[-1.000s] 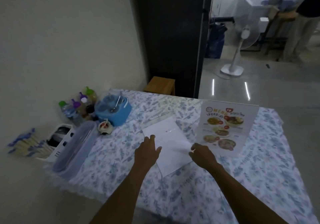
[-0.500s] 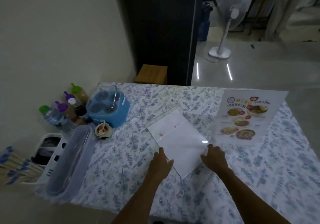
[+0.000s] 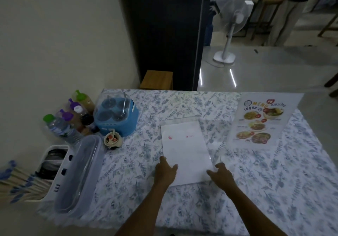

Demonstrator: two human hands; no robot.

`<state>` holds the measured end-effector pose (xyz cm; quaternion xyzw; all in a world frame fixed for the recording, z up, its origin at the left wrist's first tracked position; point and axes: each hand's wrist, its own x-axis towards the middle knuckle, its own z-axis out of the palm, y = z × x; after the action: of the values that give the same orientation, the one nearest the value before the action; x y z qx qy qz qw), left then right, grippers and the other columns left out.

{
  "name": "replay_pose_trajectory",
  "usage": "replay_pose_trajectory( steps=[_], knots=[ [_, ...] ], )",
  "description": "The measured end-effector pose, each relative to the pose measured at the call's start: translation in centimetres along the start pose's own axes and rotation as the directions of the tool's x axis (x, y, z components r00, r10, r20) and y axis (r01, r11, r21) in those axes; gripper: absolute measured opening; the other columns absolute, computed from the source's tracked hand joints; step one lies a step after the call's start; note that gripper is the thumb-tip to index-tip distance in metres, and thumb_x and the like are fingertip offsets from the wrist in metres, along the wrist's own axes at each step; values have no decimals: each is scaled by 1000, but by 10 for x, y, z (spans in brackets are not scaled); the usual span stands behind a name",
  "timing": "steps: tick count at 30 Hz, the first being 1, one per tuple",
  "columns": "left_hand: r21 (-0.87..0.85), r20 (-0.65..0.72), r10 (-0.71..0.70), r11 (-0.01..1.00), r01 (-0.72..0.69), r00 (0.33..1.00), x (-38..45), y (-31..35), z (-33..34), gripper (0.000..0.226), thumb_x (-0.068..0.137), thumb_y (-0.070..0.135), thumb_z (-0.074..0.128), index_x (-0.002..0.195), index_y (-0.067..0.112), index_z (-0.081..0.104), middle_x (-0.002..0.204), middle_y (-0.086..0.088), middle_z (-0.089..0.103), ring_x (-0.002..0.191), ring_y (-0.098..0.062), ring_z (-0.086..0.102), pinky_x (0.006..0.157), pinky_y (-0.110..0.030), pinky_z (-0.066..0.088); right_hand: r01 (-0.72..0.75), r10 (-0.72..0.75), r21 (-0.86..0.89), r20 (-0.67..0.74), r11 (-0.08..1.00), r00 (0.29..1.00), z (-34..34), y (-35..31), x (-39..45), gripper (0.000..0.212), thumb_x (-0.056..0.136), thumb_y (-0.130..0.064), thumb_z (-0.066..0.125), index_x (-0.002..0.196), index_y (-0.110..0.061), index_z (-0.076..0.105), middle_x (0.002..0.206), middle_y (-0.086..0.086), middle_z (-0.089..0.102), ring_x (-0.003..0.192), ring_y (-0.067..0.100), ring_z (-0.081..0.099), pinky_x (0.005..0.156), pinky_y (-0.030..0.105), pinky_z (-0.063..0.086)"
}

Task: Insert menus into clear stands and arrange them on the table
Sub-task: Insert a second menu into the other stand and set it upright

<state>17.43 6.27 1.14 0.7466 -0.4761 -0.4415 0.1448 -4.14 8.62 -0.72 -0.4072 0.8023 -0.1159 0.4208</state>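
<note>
A white menu sheet point(image 3: 184, 148), blank side up with faint pink marks, lies flat in the middle of the floral tablecloth point(image 3: 128, 162), seemingly inside a flat clear stand whose glossy edge shows along its right side. My left hand point(image 3: 165, 170) rests on the sheet's near left corner, fingers spread. My right hand point(image 3: 222, 174) touches its near right corner, fingers apart. A second clear stand with a colourful food menu point(image 3: 261, 124) stands upright at the right, facing me.
At the left stand several sauce bottles point(image 3: 73, 118), a blue condiment caddy point(image 3: 116, 116), a small sauce cup point(image 3: 112, 139), a clear lidded box point(image 3: 78, 173) and a white cutlery basket point(image 3: 53, 164). A fan point(image 3: 230, 29) and a person stand beyond the table.
The sheet has swung from a slanted lie to nearly square with me. Both hands slid back to its near corners. My view tilted further down.
</note>
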Motion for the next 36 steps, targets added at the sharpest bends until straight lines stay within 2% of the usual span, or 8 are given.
replay_pose_trajectory(
  steps=[4,7,10,12,17,21,29,36],
  knots=[
    [-51,-109,15,998,-21,994,-1,11,-28,49,92,28,68,131,8,48,130,-14,63,112,-30,64,91,-34,52,69,-61,134,-62,989,996,-12,-10,-14,47,89,-34,66,128,-10,52,120,17,64,101,29,64,85,38,54],
    [-57,-179,71,995,-83,981,-12,29,-42,48,90,30,68,131,11,51,131,-11,64,113,-28,64,93,-34,51,186,-172,82,-155,979,973,-28,-30,-28,33,91,-26,62,119,-8,63,116,14,68,93,25,64,71,28,49],
    [-97,-266,90,988,-120,960,-23,49,-56,44,90,31,68,127,13,52,126,-11,66,108,-29,65,89,-34,52,340,-334,-28,-278,940,901,-45,-50,-43,30,90,-16,61,99,12,67,100,28,70,93,39,66,77,40,51],
    [-135,-315,88,982,-136,945,-32,62,-65,42,90,33,68,125,14,53,125,-13,66,107,-30,65,87,-34,52,408,-406,-64,-327,911,853,-56,-58,-51,32,90,-18,60,82,12,67,80,30,67,74,40,65,64,38,50],
    [-116,-371,158,970,-214,915,-48,91,-85,49,91,48,61,127,16,50,120,-10,66,105,-29,65,78,-32,48,515,-511,-98,-380,851,771,-86,-77,-73,56,98,-35,55,51,-6,44,45,8,37,41,14,31,46,25,24],
    [-107,-417,231,948,-300,879,-57,113,-98,59,91,54,58,134,15,44,132,-14,61,113,-33,63,93,-38,50,584,-584,-130,-384,801,715,-106,-88,-82,52,95,-38,58,55,-6,56,50,13,51,45,23,49,48,26,36],
    [-146,-417,276,920,-364,866,-63,139,-114,61,94,45,59,141,16,34,134,-15,59,118,-34,60,90,-37,46,626,-631,-175,-428,760,647,-123,-117,-77,47,91,-14,54,51,-17,31,46,0,29,42,13,24,46,28,22],
    [121,-387,413,909,-399,825,-39,139,-120,19,91,25,62,109,19,64,108,-3,71,92,-20,65,72,-28,44,602,-612,-194,-466,775,639,-128,-131,-40,33,98,-27,54,67,-16,61,58,-5,59,50,9,53,49,26,38]
  ],
)
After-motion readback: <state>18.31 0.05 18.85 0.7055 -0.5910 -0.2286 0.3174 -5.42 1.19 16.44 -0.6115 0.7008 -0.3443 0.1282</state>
